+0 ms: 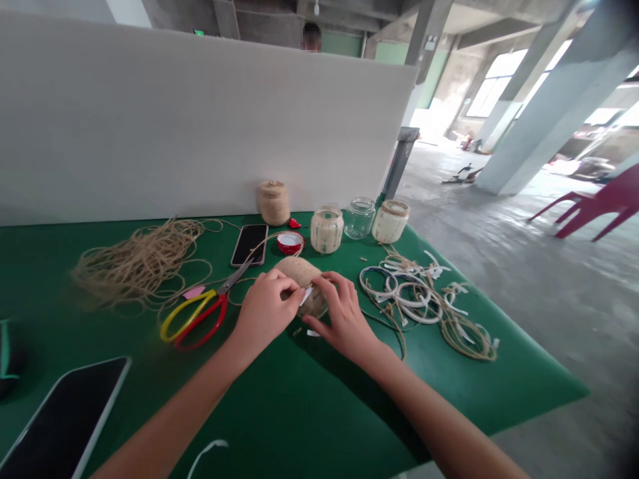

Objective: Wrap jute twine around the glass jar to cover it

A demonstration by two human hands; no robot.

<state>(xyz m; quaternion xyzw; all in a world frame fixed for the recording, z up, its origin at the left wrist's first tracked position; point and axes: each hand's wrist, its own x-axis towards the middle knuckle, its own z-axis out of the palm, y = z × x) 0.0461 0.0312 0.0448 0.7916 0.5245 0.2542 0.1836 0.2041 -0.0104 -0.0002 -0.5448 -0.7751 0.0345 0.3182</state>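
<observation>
A glass jar partly wrapped in twine [298, 269] lies tilted on the green table between my hands. My left hand [272, 299] pinches the end of a small white strip, which looks like tape [306, 296], against the jar's bare glass. Curled over the other side, my right hand [339, 309] grips the jar with thumb and fingers. Part of the jar is hidden behind my fingers. Red-and-yellow scissors [214, 303] lie partly open left of my left hand. A length of twine runs past a red lid [290, 243] just behind the jar.
A loose heap of twine [144, 259] lies at left, near a phone [251, 245]. A larger dark-screened device [67, 419] is front left. Behind stand a wrapped jar [274, 203] and several glass jars [327, 229]. Tape rolls [419, 299] and twine scraps lie right. A white partition [200, 126] borders the back.
</observation>
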